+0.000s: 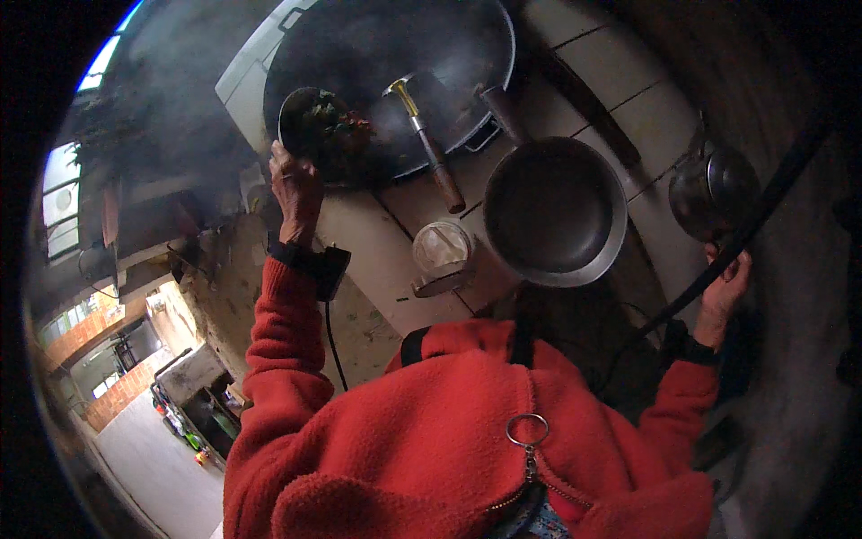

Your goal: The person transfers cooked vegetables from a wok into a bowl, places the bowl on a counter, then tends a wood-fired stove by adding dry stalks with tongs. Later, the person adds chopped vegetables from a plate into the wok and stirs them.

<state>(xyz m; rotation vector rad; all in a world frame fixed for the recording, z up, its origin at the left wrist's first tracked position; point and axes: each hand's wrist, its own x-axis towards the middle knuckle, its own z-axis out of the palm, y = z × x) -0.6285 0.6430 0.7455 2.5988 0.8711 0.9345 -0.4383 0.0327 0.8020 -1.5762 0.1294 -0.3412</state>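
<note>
My left hand (296, 188) grips the near rim of a bowl (281, 121) of dark green and reddish food, tilted over the left side of a large steaming wok (508, 40). A spatula (441, 175) with a wooden handle lies across the wok's near rim. My right hand (731, 276) is at the far right, its fingers bent beside a small metal pot (714, 188); whether they hold the pot is unclear. Between my hands, a frying pan (555, 209) rests on the tiled stove top. An open jar (441, 246) of pale contents stands left of the pan.
A round lid (441, 281) lies by the jar. A long dark strip (592, 101) crosses the tiles (640, 74) behind the frying pan. A black cable (727, 249) passes close to my right hand. Steam hangs at the upper left.
</note>
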